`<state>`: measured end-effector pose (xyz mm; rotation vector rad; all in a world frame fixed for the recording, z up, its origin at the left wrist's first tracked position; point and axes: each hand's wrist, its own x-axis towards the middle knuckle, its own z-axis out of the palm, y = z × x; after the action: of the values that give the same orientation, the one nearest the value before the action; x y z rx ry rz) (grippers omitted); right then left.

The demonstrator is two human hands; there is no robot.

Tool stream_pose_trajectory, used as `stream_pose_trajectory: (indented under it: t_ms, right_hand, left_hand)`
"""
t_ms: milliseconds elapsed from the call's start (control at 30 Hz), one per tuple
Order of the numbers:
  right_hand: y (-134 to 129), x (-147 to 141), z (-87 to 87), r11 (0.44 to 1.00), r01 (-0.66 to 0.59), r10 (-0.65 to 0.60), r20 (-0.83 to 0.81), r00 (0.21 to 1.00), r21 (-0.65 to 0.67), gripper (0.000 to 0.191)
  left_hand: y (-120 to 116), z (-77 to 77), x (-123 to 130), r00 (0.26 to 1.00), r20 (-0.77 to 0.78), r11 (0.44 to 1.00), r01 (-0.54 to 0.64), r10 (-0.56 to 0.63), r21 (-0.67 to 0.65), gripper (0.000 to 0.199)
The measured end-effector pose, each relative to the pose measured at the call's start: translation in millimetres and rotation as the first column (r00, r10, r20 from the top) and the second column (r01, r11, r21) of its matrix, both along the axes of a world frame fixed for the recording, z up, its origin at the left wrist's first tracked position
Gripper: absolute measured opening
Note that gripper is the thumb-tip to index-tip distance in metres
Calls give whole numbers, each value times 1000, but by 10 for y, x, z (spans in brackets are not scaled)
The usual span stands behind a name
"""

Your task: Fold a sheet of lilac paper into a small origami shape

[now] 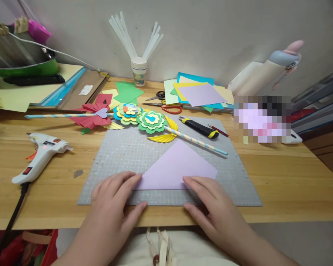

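A lilac sheet of paper [177,166] lies on the grey cutting mat [105,162], with a straight edge along the front and a pointed corner at the back. At its left end, my left hand [113,199] rests with fingertips on the paper and thumb apart. My right hand [211,203] touches the paper's right part, fingers stretched out and thumb spread. Neither hand grips anything. Behind the paper lie a green layered paper flower [151,122] with a striped stick [197,141] and yellow pleated leaves [163,137].
A glue gun [44,151] lies left of the mat. Behind it are a red paper flower [100,112], scissors [172,108], a black utility knife [199,128] and coloured paper sheets [202,94]. A paper cup [139,72] holds glue sticks [123,35]. The table's front edge is close to my body.
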<state>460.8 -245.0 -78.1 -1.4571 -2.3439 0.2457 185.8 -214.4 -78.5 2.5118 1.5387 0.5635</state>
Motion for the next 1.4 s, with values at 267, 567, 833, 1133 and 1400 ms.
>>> stream_pose_trajectory:
  t_ms: [267,567,833,1133,1400]
  right_hand:
    - [254,-79,120,989,-137,130,114,985,61,33]
    - [441,-223,247,954,-300,270,377,886,20,36]
    - [566,-232,356,969,-229,244,226,943,-91,38]
    - [494,-286,229,993,-96,87,122,989,69,30]
    - [508,-213,155,997,67,-65,-40,997,41,31]
  left_hand:
    - [342,187,145,944,-58,945,327,-325,18,20]
    - [442,252,303,829,-346,846,512,-439,152,11]
    - [437,238,368,892,-264,904,409,-366,129,22]
    - [375,324,307,977,-8,955,210,-213,212,26]
    - [-232,-32,292,955,-125,939,287,-267,189,56]
